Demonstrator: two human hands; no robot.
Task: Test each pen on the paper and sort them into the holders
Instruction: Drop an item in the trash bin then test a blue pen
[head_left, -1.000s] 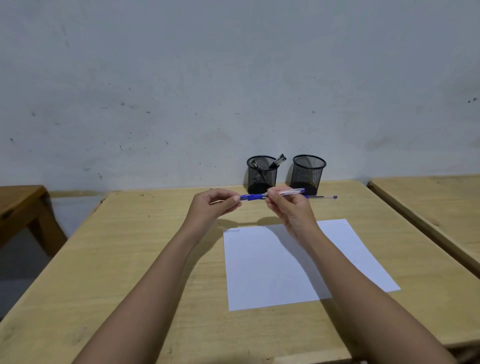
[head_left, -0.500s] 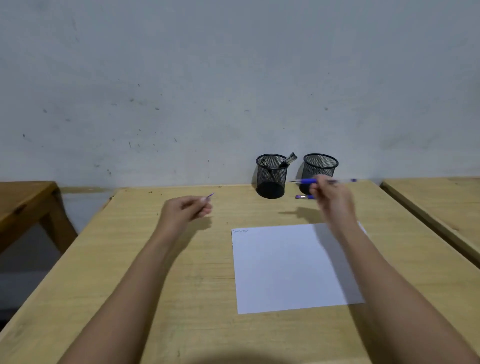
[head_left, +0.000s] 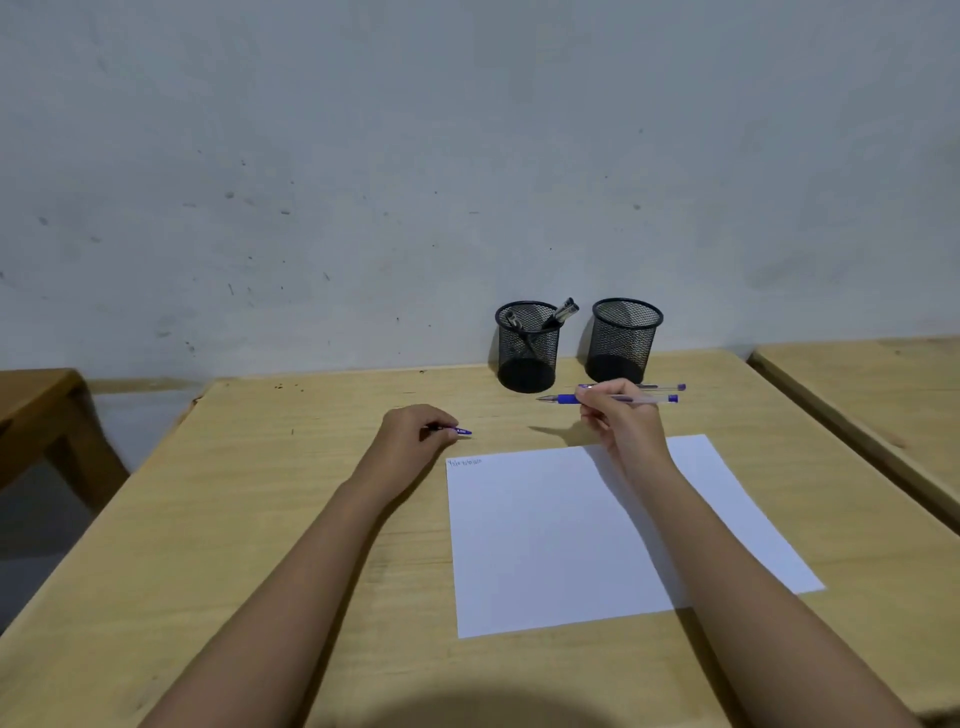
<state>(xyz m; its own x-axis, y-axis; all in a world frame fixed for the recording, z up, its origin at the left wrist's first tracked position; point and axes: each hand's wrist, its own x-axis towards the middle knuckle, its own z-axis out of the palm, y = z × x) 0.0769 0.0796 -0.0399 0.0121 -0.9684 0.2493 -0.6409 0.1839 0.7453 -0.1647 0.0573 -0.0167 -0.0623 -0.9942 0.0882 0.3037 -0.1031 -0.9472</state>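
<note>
Now, the right hand's fingers (head_left: 597, 397) are curled round a blue pen (head_left: 567, 399), gripping it near the blue grip section. The pen lies almost level above the table (head_left: 291, 483), its bare tip pointing left and its blue end plug pointing right. The right hand (head_left: 621, 423) hovers just past the far edge of the paper (head_left: 561, 540), with the forearm crossing the sheet's right half.

The left hand's fingers (head_left: 441, 422) are curled too, pinching a small blue pen cap (head_left: 461, 431) whose end pokes out toward the right. The left hand (head_left: 413, 436) sits low over the table, just left of the paper's far-left corner — whether it touches the wood I cannot tell.

A few faint scribbles (head_left: 465, 461) mark that far-left corner of the paper; the sheet lies flat, slightly skewed.

Behind the held pen, a second pen (head_left: 660, 386) with a clear barrel lies on the table in front of the right holder (head_left: 623, 338). The left holder (head_left: 527, 348) — black mesh like its neighbour — stands just beside it near the wall (head_left: 467, 156) and has dark pens (head_left: 562, 313) leaning inside, one jutting over the rim.

Another wooden table (head_left: 883, 384) stands to the right, and a darker brown one (head_left: 36, 395) to the left.
</note>
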